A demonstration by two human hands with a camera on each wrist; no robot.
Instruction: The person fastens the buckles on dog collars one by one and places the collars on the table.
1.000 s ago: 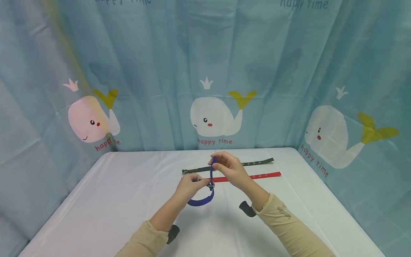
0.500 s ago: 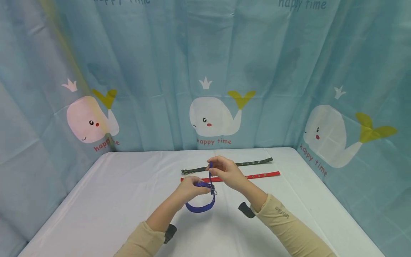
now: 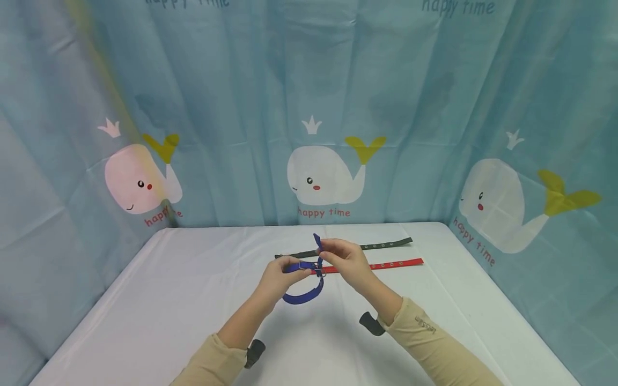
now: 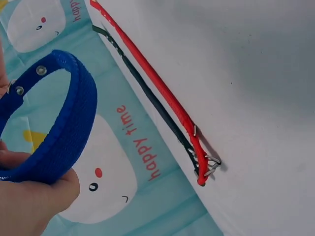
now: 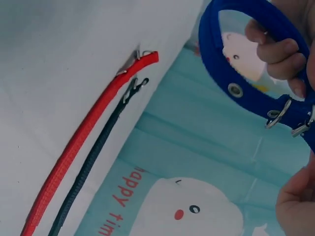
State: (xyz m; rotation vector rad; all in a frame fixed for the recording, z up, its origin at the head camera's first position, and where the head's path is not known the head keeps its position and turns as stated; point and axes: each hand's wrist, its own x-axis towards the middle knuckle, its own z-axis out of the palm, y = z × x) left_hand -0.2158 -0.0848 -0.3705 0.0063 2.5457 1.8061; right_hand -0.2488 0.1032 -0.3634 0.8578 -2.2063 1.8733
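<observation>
A blue pet collar with metal eyelets hangs in a loop above the white table. My left hand grips its band beside the buckle, thumb on the near side. On the right, my right hand pinches the collar's free end, and the tip sticks up past the fingers. In the right wrist view, the metal buckle and a ring are at the right edge, partly cut off. Left fingers curl round the band there. The left wrist view shows the loop close up, above the left hand.
Behind the hands, a red collar and a dark green collar lie stretched out roughly parallel on the white table. A light blue curtain with printed whales stands along the back and both sides.
My right hand has come down the strap, so the tip now shows above its fingers. The buckle dipped and then rose again with my left hand.
</observation>
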